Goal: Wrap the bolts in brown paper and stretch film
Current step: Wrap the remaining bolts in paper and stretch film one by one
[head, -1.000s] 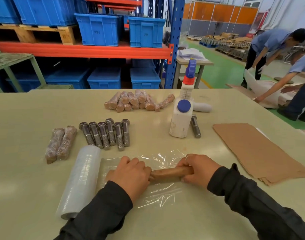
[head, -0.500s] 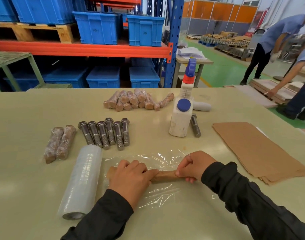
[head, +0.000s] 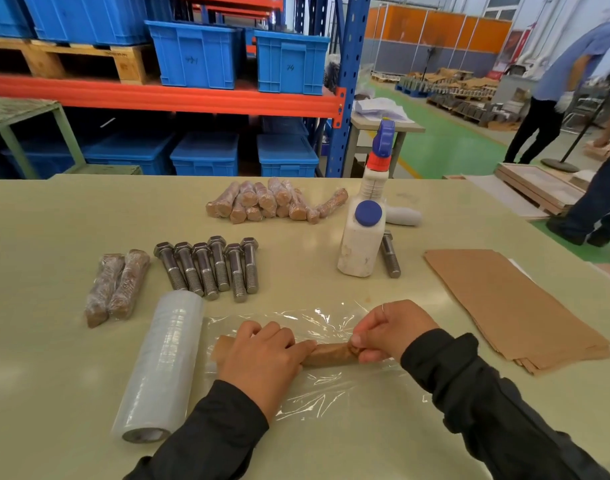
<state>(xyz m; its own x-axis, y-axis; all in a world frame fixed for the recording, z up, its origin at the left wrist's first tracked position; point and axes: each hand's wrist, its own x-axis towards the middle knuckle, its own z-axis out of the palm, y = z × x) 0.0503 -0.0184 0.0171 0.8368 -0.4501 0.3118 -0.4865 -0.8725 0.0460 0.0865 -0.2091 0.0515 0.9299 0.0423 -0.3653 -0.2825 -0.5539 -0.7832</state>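
- Both hands grip one paper-wrapped bolt [head: 331, 355]: the left hand [head: 262, 362] lies curled over its left part, pressing it down, and the right hand [head: 390, 332] pinches the twisted paper at its right end between thumb and fingers.
- Position: the wrapped bolt lies on a sheet of stretch film [head: 331, 393] spread flat on the table [head: 54, 220], directly in front of the person.
- Long axis: it runs left to right, across the person, roughly square to the film roll [head: 161, 362], which lies just to the left with its sheet paid out rightward under the bolt.
- Film shows both beyond the bolt and on the near side, so rolling toward or away from the body would, in my judgement, take up film; which way is intended cannot be told.
- Nearer hand: each holds its own end; the left covers more of the length and is next to the roll.
- Six bare bolts [head: 210, 265] lie well apart, farther up the table.
- Risk, as judged: the pinched paper end may untwist if released before film covers it.
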